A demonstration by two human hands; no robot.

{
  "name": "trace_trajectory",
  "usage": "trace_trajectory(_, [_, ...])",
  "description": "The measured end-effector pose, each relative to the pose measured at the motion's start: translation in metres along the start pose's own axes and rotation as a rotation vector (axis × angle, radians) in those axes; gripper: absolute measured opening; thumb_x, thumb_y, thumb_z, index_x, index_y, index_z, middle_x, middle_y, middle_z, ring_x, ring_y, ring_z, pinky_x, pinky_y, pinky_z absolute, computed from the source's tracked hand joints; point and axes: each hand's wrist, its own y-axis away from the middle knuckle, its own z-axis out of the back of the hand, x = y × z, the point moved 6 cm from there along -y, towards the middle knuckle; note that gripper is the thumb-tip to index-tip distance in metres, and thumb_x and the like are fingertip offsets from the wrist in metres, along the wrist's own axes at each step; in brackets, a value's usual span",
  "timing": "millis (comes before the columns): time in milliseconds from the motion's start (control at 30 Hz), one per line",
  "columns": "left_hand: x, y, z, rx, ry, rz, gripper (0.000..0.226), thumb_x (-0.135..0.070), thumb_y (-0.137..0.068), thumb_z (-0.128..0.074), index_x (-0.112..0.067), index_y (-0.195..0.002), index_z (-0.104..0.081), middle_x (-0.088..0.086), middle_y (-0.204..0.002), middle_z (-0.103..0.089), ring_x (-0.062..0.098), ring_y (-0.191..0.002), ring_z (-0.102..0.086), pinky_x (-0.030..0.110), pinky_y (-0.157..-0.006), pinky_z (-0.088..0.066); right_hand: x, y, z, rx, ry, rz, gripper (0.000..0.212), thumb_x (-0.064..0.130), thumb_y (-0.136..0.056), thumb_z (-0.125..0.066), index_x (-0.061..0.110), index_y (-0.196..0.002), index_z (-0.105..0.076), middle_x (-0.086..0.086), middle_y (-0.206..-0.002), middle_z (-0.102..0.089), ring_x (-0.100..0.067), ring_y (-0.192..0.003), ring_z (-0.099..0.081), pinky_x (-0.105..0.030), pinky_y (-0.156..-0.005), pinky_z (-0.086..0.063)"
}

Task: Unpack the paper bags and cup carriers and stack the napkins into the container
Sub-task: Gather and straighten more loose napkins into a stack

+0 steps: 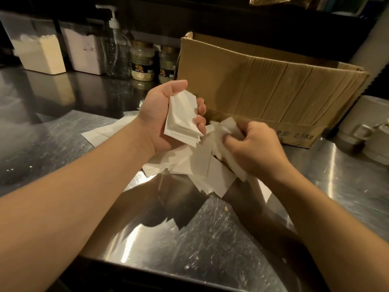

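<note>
Head view: two bare forearms reach out over a scratched steel counter. The left hand is turned palm up, its fingers and thumb curled round a small stack of white napkins that lies slanted across the palm, the fingertips showing along the stack's right edge. Just right of it and a little lower, the right hand is knuckles up, its fingers curled into a blurred bunch of white napkins at the near edge of the box; how many it pinches cannot be told. Beneath and between both hands a loose heap of napkins lies spread flat on the counter, some reaching out past the left wrist. Right behind the hands stands an open cardboard box, its flap raised. Beyond the right hand, at the far right, white cups are stacked. Beyond the left hand, along the back wall, stand two lidded jars, a clear pump bottle, and two plastic bins of powder.
</note>
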Motion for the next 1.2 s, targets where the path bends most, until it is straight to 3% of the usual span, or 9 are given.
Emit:
trace_trajectory(133, [-0.003, -0.002, 0.002, 0.008, 0.026, -0.02, 0.05, -0.04, -0.084, -0.06, -0.01, -0.123, -0.053, 0.008, -0.092, -0.058, 0.019, -0.071, -0.053, 0.031, -0.069, -0.048, -0.004, 0.001, 0.013, -0.008, -0.742, -0.254, 0.009, 0.017, -0.095, -0.06, 0.023, -0.097, -0.067, -0.002, -0.097, -0.069, -0.025, -0.094, -0.066, -0.049, -0.081, -0.06])
trace_trajectory(200, [-0.006, -0.003, 0.005, -0.018, 0.023, -0.051, 0.05, -0.04, -0.084, -0.06, -0.009, -0.123, -0.054, 0.008, -0.092, -0.059, 0.019, -0.073, -0.055, 0.03, -0.069, -0.05, -0.009, 0.001, 0.012, 0.063, -0.871, -0.371, 0.01, 0.022, -0.094, -0.058, 0.02, -0.101, -0.065, -0.008, -0.1, -0.065, -0.032, -0.096, -0.062, -0.048, -0.08, -0.057])
trace_trajectory(300, [-0.009, -0.004, 0.007, -0.042, 0.038, -0.083, 0.04, -0.04, -0.089, -0.056, -0.01, -0.116, -0.053, 0.007, -0.09, -0.057, 0.02, -0.069, -0.053, 0.031, -0.068, -0.048, -0.022, -0.005, 0.004, 0.096, -0.726, -0.385, 0.011, 0.019, -0.094, -0.062, 0.011, -0.098, -0.068, -0.013, -0.092, -0.062, -0.03, -0.083, -0.061, -0.04, -0.068, -0.051])
trace_trajectory(433, [-0.008, -0.004, 0.009, -0.085, 0.067, -0.086, 0.033, -0.04, -0.091, -0.055, -0.012, -0.109, -0.052, 0.007, -0.087, -0.055, 0.02, -0.067, -0.051, 0.031, -0.07, -0.045, -0.033, -0.01, -0.001, 0.022, -0.324, -0.324, 0.016, 0.034, -0.099, -0.066, 0.021, -0.108, -0.068, 0.002, -0.097, -0.072, -0.016, -0.089, -0.067, -0.026, -0.063, -0.05])
trace_trajectory(567, [-0.006, -0.005, 0.009, -0.101, 0.058, -0.066, 0.036, -0.039, -0.089, -0.058, -0.013, -0.114, -0.054, 0.006, -0.09, -0.056, 0.02, -0.069, -0.052, 0.03, -0.072, -0.045, -0.029, -0.012, 0.004, -0.043, -0.223, -0.193, 0.026, 0.041, -0.1, -0.061, 0.018, -0.097, -0.072, -0.008, -0.095, -0.073, -0.026, -0.092, -0.068, -0.049, -0.076, -0.059])
trace_trajectory(833, [-0.003, -0.005, 0.009, -0.101, 0.027, -0.04, 0.038, -0.04, -0.09, -0.056, -0.011, -0.115, -0.054, 0.007, -0.09, -0.057, 0.02, -0.069, -0.052, 0.032, -0.069, -0.045, -0.025, -0.013, 0.017, -0.207, -0.383, -0.081, 0.014, 0.033, -0.104, -0.057, 0.026, -0.103, -0.07, 0.006, -0.097, -0.071, -0.012, -0.089, -0.068, -0.027, -0.067, -0.056])
trace_trajectory(1033, [-0.003, -0.003, 0.009, -0.138, -0.011, -0.048, 0.042, -0.042, -0.089, -0.058, -0.01, -0.116, -0.055, 0.008, -0.09, -0.058, 0.019, -0.07, -0.054, 0.031, -0.069, -0.048, -0.012, -0.006, 0.034, -0.364, -0.505, 0.132, 0.016, 0.023, -0.107, -0.051, 0.035, -0.101, -0.06, 0.012, -0.102, -0.063, -0.008, -0.093, -0.067, -0.031, -0.074, -0.063])
trace_trajectory(1100, [-0.003, -0.001, 0.007, -0.147, -0.039, -0.056, 0.043, -0.042, -0.087, -0.061, -0.009, -0.115, -0.056, 0.009, -0.093, -0.058, 0.02, -0.071, -0.055, 0.032, -0.071, -0.048, -0.011, -0.007, 0.036, -0.323, -0.749, 0.088, 0.015, 0.02, -0.106, -0.052, 0.032, -0.106, -0.06, 0.008, -0.108, -0.064, -0.006, -0.098, -0.069, -0.03, -0.074, -0.061])
trace_trajectory(1200, [-0.002, 0.001, 0.004, -0.158, -0.104, -0.064, 0.039, -0.039, -0.088, -0.061, -0.011, -0.115, -0.057, 0.01, -0.093, -0.062, 0.022, -0.077, -0.058, 0.034, -0.076, -0.051, -0.006, -0.011, 0.028, -0.06, -1.101, -0.02, 0.017, 0.023, -0.105, -0.052, 0.02, -0.119, -0.06, -0.004, -0.119, -0.066, -0.027, -0.118, -0.067, -0.047, -0.089, -0.061])
